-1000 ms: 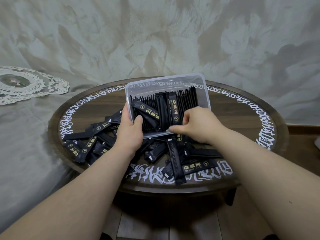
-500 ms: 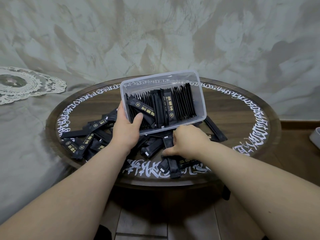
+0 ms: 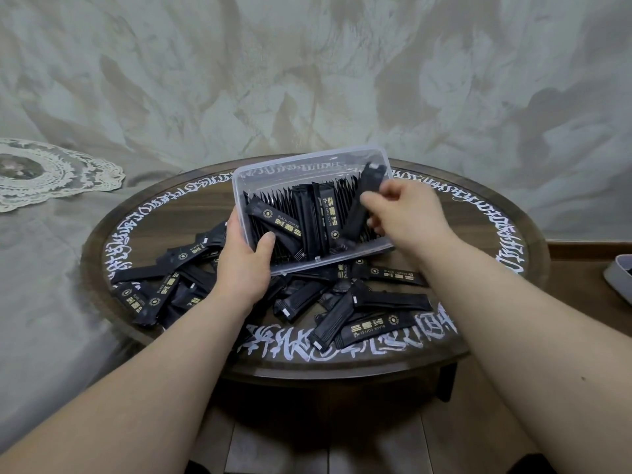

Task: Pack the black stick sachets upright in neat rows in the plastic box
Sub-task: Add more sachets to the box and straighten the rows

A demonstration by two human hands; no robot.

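Note:
A clear plastic box (image 3: 260, 172) is tilted toward me above the round table, and my left hand (image 3: 244, 261) grips its near left corner with the thumb inside. Inside it, a row of black stick sachets (image 3: 314, 217) stands on end, and one sachet (image 3: 277, 224) leans slantwise across the left part. My right hand (image 3: 403, 213) pinches a black sachet (image 3: 364, 200) over the right side of the box, its top end near the far rim. Several loose sachets (image 3: 362, 313) lie piled on the table below the box.
The round wooden table (image 3: 478, 234) has white script around its rim. A grey cloth with a lace doily (image 3: 41, 172) lies to the left. A patterned wall rises behind. A grey object (image 3: 620, 278) shows at the right edge, and floorboards lie below the table.
My right hand went down to the pile on the table, picked up one sachet and brought it up over the right side of the box. My left hand kept its grip on the box.

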